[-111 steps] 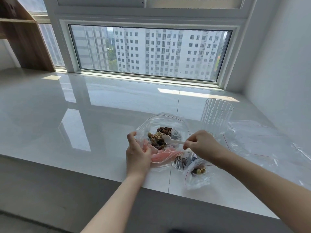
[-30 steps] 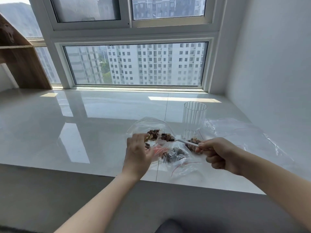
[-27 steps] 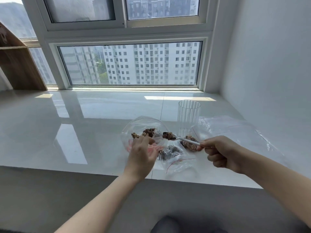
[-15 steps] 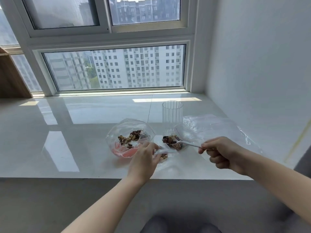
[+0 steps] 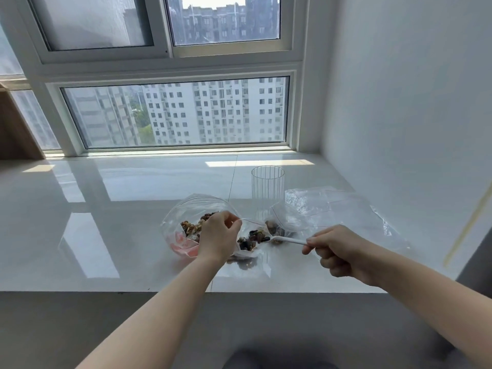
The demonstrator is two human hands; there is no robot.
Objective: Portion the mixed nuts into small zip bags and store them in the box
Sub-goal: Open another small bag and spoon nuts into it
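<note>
We see a glossy white counter (image 5: 119, 235) running back to a wide window (image 5: 181, 113), through which pale high-rise apartment blocks (image 5: 213, 110) and a patch of green trees show. Above it we make out two upper window panes (image 5: 159, 20) in white frames, a plain white wall (image 5: 399, 102) on the right, and the edge of a wooden shelf unit (image 5: 13, 129) at far left. A clear ribbed cup (image 5: 267, 190) stands upright on the counter, and sunlight falls in bright patches along the sill.
</note>
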